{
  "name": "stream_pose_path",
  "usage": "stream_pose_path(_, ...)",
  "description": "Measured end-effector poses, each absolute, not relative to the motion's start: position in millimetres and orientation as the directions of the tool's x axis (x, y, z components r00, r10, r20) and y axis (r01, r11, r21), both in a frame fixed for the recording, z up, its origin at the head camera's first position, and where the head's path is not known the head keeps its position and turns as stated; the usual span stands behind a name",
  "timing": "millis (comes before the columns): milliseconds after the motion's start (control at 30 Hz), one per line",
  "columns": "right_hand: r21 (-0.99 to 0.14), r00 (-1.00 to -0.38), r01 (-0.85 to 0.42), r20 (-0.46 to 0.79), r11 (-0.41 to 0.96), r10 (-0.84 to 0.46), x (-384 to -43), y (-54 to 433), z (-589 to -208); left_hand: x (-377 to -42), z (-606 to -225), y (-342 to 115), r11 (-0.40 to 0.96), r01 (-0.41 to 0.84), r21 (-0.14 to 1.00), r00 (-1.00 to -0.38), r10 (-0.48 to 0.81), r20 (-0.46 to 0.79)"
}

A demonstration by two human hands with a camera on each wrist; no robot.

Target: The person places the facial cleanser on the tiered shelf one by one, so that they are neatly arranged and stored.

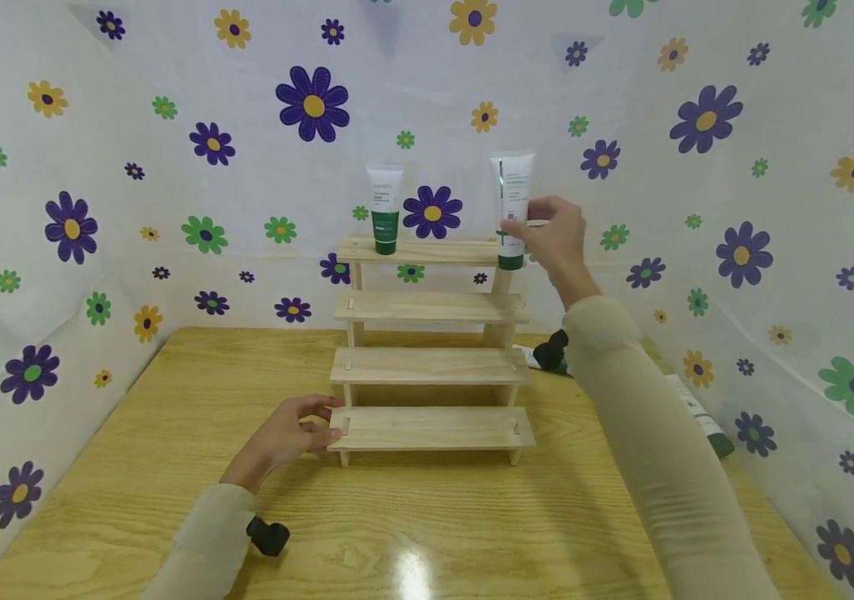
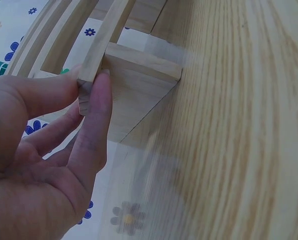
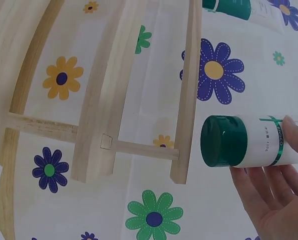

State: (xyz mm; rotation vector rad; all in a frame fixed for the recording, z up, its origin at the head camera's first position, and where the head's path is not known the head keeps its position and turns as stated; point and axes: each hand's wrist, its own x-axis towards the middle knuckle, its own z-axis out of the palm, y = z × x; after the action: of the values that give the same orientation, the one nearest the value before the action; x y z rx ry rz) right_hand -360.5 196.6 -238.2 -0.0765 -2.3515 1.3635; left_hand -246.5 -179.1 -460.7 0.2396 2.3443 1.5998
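Note:
A four-step wooden display rack [image 1: 430, 428] stands on the table. My left hand [image 1: 284, 437] pinches the left end of its lowest step between thumb and fingers, as the left wrist view shows at the step's edge [image 2: 96, 57]. In my right hand [image 1: 560, 242] is a white squeeze tube [image 1: 516, 187] with a green cap, held upright with the cap down by the right end of the top step. The right wrist view shows a gap between the green cap [image 3: 223, 141] and that step. A white-and-green tube [image 1: 385, 204] stands cap-down on the top step's left part.
Another tube [image 1: 527, 357] lies behind the rack's right side, partly hidden by my right wrist camera. One more tube [image 1: 700, 417] lies at the table's right edge, partly behind my sleeve. Flower-patterned sheeting [image 1: 247, 192] encloses the wooden table [image 1: 247, 367] at back and sides.

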Motion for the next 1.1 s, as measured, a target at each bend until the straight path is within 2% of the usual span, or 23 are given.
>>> stream_pose_path(267,-0.850,-0.912,-0.185,0.336,0.493,0.237,-367.0,184.1,-235.3,-246.3,-460.6,-179.8,0.367,-0.021,0.930,-0.942,0.304,-0.141)
stream_pose_path(700,-0.819,-0.905,-0.173,0.351,0.547,0.240,-376.7,166.3,-228.7,-249.5,-463.4,-179.8,0.355,-0.031,0.934,-0.943,0.300,-0.145)
stream_pose_path(1100,-0.825,-0.902,-0.185,0.359,0.534,0.241,-384.7,149.4,-232.8,-248.1,-461.2,-180.4,0.368,-0.025,0.929,-0.944,0.298,-0.143)
